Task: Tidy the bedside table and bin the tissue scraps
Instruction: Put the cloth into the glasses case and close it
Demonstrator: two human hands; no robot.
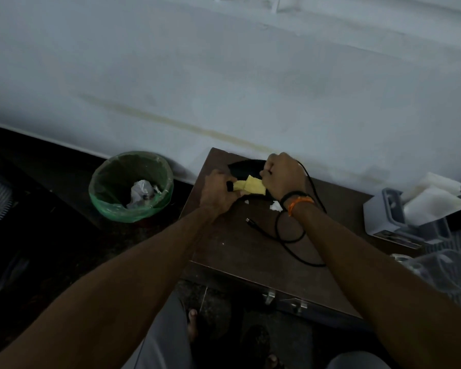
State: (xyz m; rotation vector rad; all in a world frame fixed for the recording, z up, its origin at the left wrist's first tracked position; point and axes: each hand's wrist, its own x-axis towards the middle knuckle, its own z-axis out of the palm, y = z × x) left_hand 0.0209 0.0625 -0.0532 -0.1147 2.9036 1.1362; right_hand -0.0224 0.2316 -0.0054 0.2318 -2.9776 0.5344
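A yellow cloth (250, 187) is stretched between my two hands above the far part of the brown bedside table (240, 251). My left hand (218, 191) pinches its left end and my right hand (284, 177) grips its right end. Under the cloth lies a round black object (244, 167). Small white tissue scraps (275, 206) lie on the table just below my right wrist. A black cable (290, 235) loops across the tabletop. The bin (131, 186), lined with a green bag and holding crumpled waste, stands on the floor left of the table.
A grey holder (383, 217) and white tissue stacks (434, 198) sit at the table's right end. Clear plastic containers (442, 267) lie at the right. The wall (224, 75) runs close behind the table. Drawer handles (285, 302) face me.
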